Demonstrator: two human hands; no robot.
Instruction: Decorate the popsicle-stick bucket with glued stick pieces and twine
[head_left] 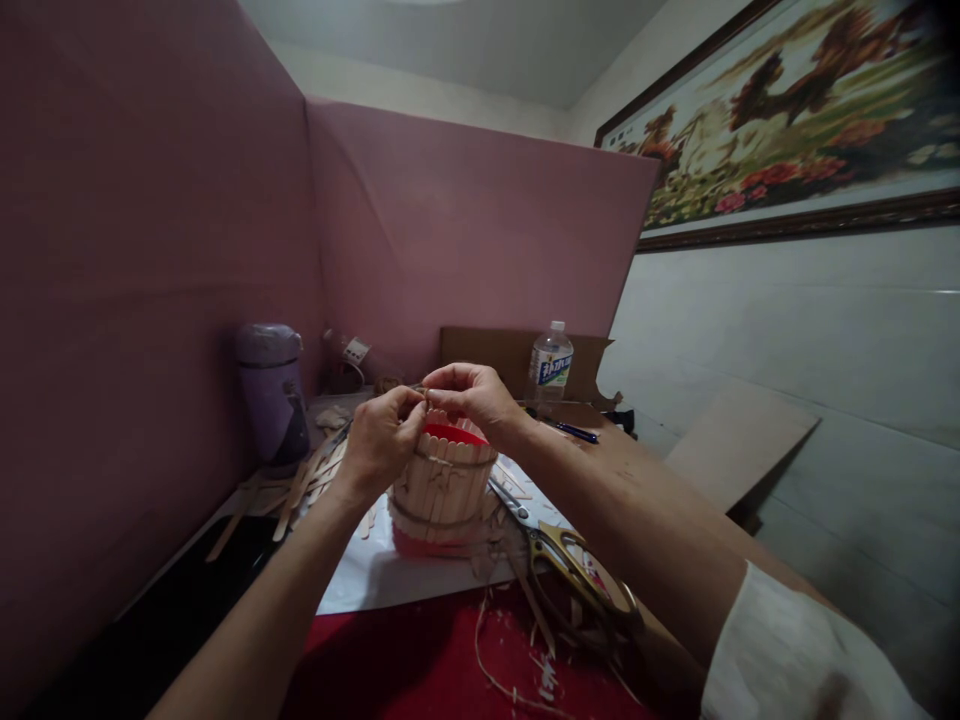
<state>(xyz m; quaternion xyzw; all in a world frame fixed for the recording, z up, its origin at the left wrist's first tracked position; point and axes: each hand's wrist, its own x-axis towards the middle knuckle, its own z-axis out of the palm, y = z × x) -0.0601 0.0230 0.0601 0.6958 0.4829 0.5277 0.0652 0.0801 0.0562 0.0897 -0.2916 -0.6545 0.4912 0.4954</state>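
Note:
A red cup clad all round in upright wooden craft sticks (442, 490) stands on a white sheet (375, 575) on the table. Two dark bands ring the sticks. My left hand (381, 440) and my right hand (469, 393) meet just above the cup's near-left rim. Both are closed in a pinch on something thin between the fingertips, too small to make out. The red inside of the cup shows beneath my right hand.
Gold-handled scissors (570, 565) lie right of the cup. Loose craft sticks (300, 485) lie to the left, by a purple lidded jug (271, 395). A water bottle (550, 365), a blue pen (574, 431) and cardboard stand behind. Pink panels wall the back and left.

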